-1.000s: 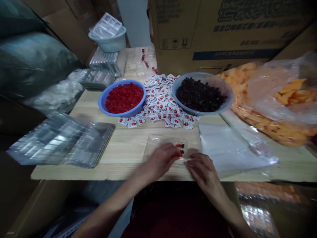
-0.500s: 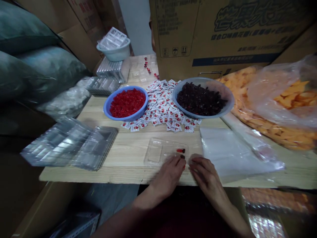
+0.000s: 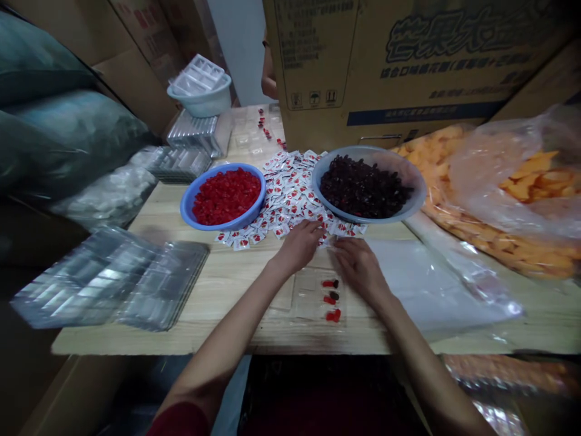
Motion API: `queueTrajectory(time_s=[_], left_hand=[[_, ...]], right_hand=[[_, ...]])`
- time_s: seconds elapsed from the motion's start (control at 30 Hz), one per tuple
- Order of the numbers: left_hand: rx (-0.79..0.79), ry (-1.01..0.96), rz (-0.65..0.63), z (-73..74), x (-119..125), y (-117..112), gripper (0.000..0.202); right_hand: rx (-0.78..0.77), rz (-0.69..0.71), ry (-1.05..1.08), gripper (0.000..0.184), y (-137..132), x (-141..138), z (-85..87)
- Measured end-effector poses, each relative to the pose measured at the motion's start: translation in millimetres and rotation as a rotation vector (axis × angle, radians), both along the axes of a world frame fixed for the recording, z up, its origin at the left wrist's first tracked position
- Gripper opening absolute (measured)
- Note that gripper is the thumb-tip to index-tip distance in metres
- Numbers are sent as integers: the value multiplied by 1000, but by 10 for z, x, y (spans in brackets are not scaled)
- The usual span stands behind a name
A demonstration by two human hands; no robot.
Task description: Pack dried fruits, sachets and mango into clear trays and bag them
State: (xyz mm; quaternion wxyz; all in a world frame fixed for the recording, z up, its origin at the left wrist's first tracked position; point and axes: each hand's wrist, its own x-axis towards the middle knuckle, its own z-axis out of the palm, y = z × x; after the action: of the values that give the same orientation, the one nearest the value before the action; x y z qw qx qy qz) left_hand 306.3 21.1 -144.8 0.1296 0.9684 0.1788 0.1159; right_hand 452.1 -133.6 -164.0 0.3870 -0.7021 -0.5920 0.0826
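Observation:
My left hand reaches over the near edge of a heap of small white-and-red sachets, fingers stretched out onto them. Beside it, my right hand hovers with its fingers loosely bent and apart, nothing visible in them. Between my forearms lies a clear plastic tray. In its right-hand part sit several red and dark pieces, among them a red piece at the near end. A blue bowl of red pieces stands left of the sachets. To their right is a pale bowl of dark pieces.
Stacked clear trays lie at the table's left, with more behind near a small tub. White plastic sheets and a large bag of orange pieces occupy the right. A big cardboard box closes off the back; another person's arm shows beside it.
Both hands have moved forward from the tray, the left to the sachets and the right just short of them. The red and dark pieces in the tray are now uncovered.

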Motion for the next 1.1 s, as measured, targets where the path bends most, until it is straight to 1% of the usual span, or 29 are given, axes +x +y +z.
queueTrajectory(time_s=[0.07, 0.13, 0.2, 0.27, 0.33, 0.4, 0.47, 0.5, 0.53, 0.57, 0.6, 0.63, 0.7, 0.77, 0.83, 0.93, 1.0, 1.1], left_hand=[[53, 103, -25, -84, 146, 53, 26], [63, 110, 20, -120, 166, 79, 24], [25, -23, 108, -96, 54, 66, 23], [-80, -230, 235, -26, -155, -19, 21], [-247, -376, 359, 54, -398, -196, 21], [-441, -392, 447, 97, -608, -442, 19], [-604, -361, 505, 79, -734, -701, 14], [-653, -350, 524, 50, -763, -814, 13], [-669, -339, 535, 11, -773, -907, 18], [-643, -324, 538, -32, -768, -979, 25], [-577, -299, 534, -76, -755, -1027, 29], [-483, -267, 524, -116, -738, -1055, 29], [-292, -212, 491, -177, -712, -1061, 18], [-186, -196, 462, -192, -709, -1037, 12], [-172, -222, 435, -157, -733, -1015, 13], [-204, -254, 356, -50, -785, -1017, 12], [-232, -214, 298, 0, -803, -1033, 20], [-274, -128, 264, -7, -778, -1054, 35]], right_hand=[[-81, 23, -48, 22, 154, -47, -34], [-156, 15, -110, 24, 247, -105, -68], [-193, 9, -182, 31, 322, -152, -98], [-211, 40, -256, 36, 400, -175, -116], [-247, 91, -326, 31, 476, -174, -117], [-272, 105, -370, 24, 528, -153, -105], [-270, 87, -372, 20, 534, -119, -91], [-261, 71, -358, 19, 515, -98, -85], [-242, 48, -326, 19, 479, -76, -79], [-211, 20, -274, 18, 429, -54, -73], [-170, -16, -199, 17, 363, -33, -65], [-127, -60, -103, 16, 286, -16, -55], [-55, -163, 133, 15, 108, 3, -28], [-33, -244, 334, 17, -77, -3, -1], [-30, -284, 477, 20, -244, -28, 15], [-12, -295, 595, 22, -431, -90, 4], [-11, -281, 655, 22, -503, -151, -22], [-45, -226, 726, 23, -548, -271, -68]])
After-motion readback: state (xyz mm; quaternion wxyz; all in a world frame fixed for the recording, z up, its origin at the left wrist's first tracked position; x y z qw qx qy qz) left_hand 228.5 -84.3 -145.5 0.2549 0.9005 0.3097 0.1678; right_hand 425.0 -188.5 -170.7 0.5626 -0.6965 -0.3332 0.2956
